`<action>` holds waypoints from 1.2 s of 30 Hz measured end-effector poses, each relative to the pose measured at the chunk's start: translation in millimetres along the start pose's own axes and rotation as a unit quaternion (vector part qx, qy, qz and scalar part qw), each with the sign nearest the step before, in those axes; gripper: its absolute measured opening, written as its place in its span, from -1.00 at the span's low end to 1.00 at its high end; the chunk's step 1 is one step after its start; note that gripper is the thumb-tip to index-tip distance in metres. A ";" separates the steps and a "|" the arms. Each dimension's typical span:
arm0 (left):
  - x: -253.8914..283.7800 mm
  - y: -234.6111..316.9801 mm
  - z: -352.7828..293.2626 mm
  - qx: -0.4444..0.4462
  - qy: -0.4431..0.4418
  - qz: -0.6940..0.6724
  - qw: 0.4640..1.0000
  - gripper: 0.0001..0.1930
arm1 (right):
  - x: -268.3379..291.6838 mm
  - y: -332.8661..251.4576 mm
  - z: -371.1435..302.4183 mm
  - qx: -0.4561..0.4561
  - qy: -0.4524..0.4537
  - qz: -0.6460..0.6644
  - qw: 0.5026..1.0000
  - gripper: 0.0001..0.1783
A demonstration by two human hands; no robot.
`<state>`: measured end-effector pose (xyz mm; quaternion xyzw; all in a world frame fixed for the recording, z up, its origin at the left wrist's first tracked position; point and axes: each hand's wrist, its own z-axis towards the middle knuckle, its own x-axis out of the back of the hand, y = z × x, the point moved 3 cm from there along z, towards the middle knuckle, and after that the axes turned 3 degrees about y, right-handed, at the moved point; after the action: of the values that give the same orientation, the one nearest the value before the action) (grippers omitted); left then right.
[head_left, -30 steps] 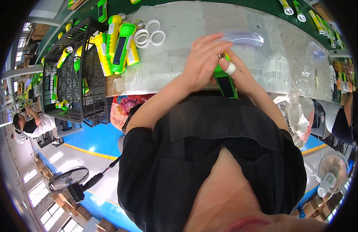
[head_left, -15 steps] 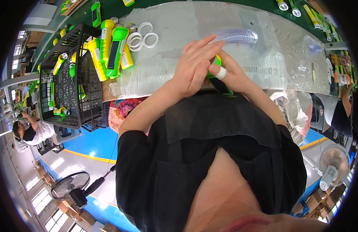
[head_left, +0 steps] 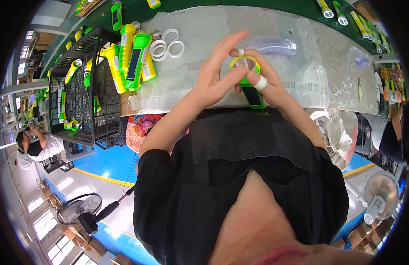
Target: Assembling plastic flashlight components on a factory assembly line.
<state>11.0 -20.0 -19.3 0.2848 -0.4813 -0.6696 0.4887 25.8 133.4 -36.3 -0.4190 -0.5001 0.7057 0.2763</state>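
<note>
A green flashlight [head_left: 252, 95] with a dark panel along its body stands tilted in front of my chest, its head up. Round the head runs a yellow ring, and a shiny reflector shows inside. My right hand [head_left: 275, 90] is closed round the head, with white wrapping on the thumb and one finger. My left hand [head_left: 212, 81] touches the head with its thumb; its fingers are spread and the index stretches upward. Beyond the hands lies a stack of clear discs [head_left: 275, 46]. Several white rings [head_left: 176, 49] lie at the far left.
Yellow and green flashlights [head_left: 136, 62] lean together beside a black crate [head_left: 98, 92] on the left. Plastic sheeting [head_left: 297, 75] covers the worktop. More flashlights [head_left: 361, 24] lie at the far right. Fans [head_left: 81, 210] stand on both sides behind me; another person [head_left: 39, 145] is at left.
My left hand has lifted its palm and fingers off the flashlight's head, uncovering the ring and reflector. The thumb now rests there. My right hand keeps its grip.
</note>
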 end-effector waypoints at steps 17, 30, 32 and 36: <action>-20.7 12.1 3.9 0.140 -0.018 -0.162 0.977 -0.31 | 4.7 1.3 -3.9 0.063 -0.008 -0.087 0.994 -0.34; -13.8 7.6 10.6 -0.249 0.011 0.197 0.948 -0.68 | 9.5 3.6 -0.2 0.107 -0.004 -0.115 0.988 -0.48; -15.5 5.8 8.2 -0.252 0.026 0.221 0.942 -0.67 | 8.0 0.8 -0.1 0.148 -0.007 -0.142 0.979 -0.53; -15.1 8.4 13.2 -0.278 0.053 0.236 0.930 -0.66 | 9.8 -4.5 -0.7 0.091 0.021 -0.096 0.991 -0.47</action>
<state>8.4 -1.6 -8.0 0.0505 -0.3024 -0.6263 0.7167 21.3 143.3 -35.2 -0.3569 -0.4660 0.7097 0.3896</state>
